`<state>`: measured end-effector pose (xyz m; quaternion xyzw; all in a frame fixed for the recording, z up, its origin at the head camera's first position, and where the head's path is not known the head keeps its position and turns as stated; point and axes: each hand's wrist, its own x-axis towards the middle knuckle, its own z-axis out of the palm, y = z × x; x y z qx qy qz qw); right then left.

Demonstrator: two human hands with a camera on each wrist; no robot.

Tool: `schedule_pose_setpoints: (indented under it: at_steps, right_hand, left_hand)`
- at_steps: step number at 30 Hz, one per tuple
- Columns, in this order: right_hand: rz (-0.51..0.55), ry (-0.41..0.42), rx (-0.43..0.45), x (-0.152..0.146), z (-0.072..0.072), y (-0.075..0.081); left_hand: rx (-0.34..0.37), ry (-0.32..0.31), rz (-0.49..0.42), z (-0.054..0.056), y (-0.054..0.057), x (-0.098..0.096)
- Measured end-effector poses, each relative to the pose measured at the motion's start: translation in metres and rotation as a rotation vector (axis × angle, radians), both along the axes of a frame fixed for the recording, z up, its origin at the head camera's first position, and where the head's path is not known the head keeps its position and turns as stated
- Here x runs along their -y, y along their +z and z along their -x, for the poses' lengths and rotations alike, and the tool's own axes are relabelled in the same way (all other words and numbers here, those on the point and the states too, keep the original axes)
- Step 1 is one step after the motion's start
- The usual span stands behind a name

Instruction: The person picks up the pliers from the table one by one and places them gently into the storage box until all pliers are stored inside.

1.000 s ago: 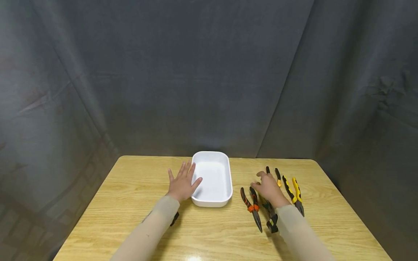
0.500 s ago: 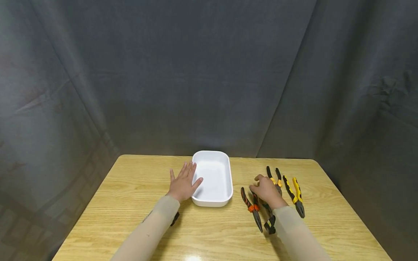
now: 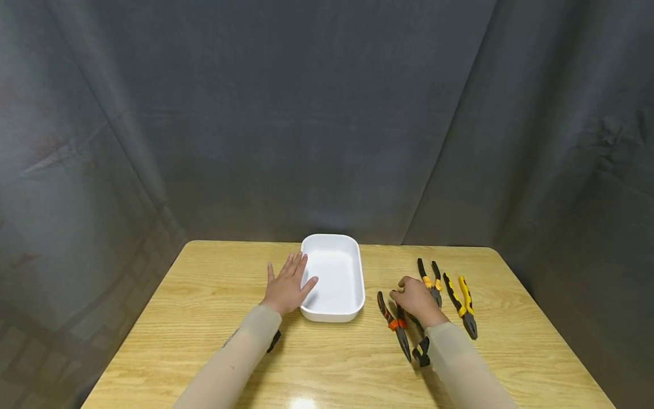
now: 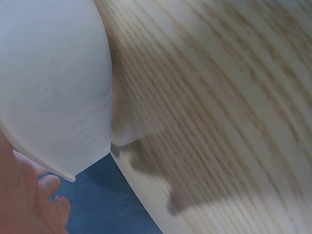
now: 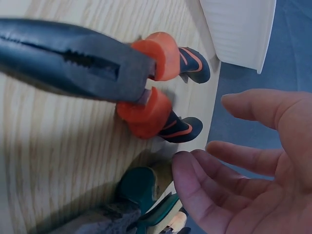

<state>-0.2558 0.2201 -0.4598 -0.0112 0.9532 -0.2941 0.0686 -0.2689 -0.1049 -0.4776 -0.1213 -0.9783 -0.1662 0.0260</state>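
My left hand (image 3: 283, 291) lies with fingers spread across the left rim of a white rectangular tray (image 3: 333, 318); the left wrist view shows its fingers at the tray's edge. My right hand (image 3: 419, 298) hovers at the right of the table with fingers loosely bent, thumb apart, and nothing between them. Just left of it lie long-nose pliers (image 3: 402, 341) with black and orange handles. In the right wrist view, pliers with green handles (image 5: 136, 185) lie close by its fingertips, mostly hidden under the hand in the head view.
Behind the right hand lie pliers with black and orange-yellow handles (image 3: 435, 292). Further right are yellow-and-black-handled pliers (image 3: 467, 321). A dark cloth (image 3: 327, 125) hangs behind the wooden table (image 3: 204, 318). Black wrist gear (image 3: 422, 352) shows under the right forearm.
My right hand has moved slightly left and toward me, uncovering more of the pliers behind it. My left hand stays on the tray rim.
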Motion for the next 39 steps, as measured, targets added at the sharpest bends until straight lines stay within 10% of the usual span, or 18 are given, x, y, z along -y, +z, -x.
schedule_pose_setpoints:
  at_steps: [16,39]
  right_hand:
    - [-0.003,-0.052,0.001,0.007,0.000,-0.009]
    - [-0.287,-0.054,-0.080,0.017,-0.001,-0.015]
  left_hand:
    - [0.017,0.008,0.002,0.000,0.002,-0.001]
    - [0.039,0.002,-0.017,0.000,0.000,0.000]
